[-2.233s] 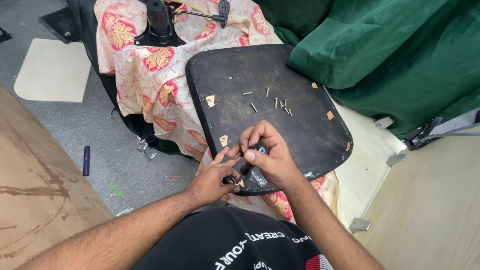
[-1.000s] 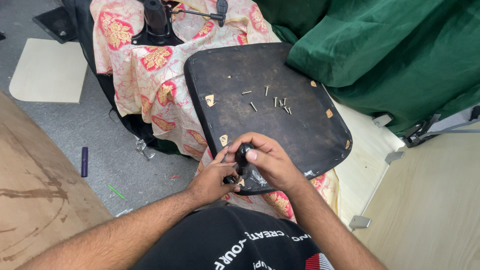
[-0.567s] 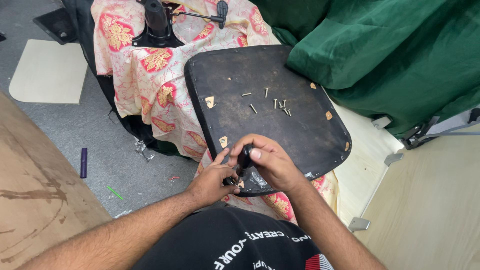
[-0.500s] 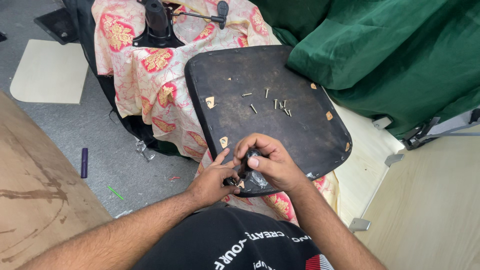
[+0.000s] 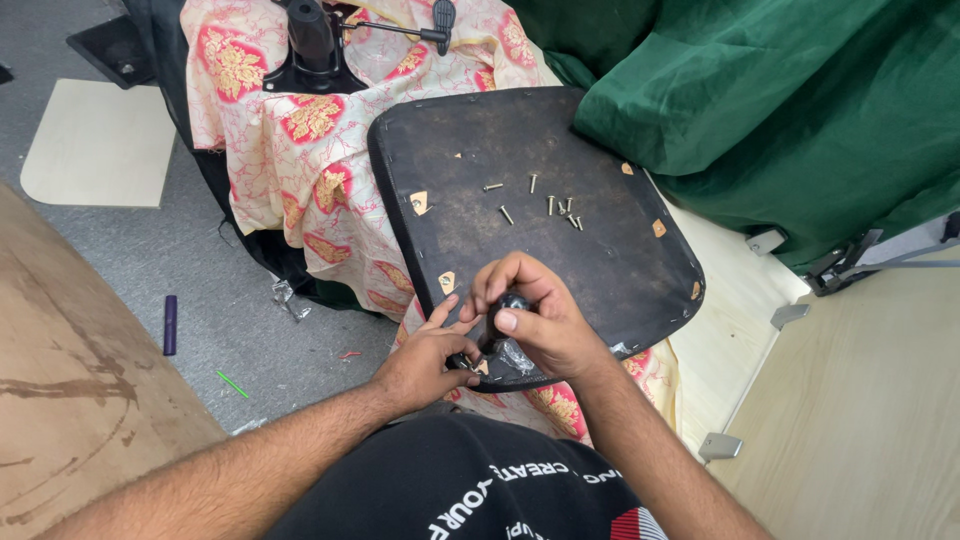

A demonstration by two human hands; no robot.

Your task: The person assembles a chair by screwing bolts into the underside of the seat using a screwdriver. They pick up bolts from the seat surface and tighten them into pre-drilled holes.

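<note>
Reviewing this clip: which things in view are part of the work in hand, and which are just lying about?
In use:
left hand and right hand, together on a small black part
black seat board under them
loose screws on the board

Lying about:
green cloth
purple pen
pale wooden panel
floral fabric

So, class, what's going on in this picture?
A person bends over a dark seat panel lying on floral cloth. The right hand grips a small black part at the panel's near edge, while the left hand steadies it from below. Loose screws lie scattered on the panel.
</note>
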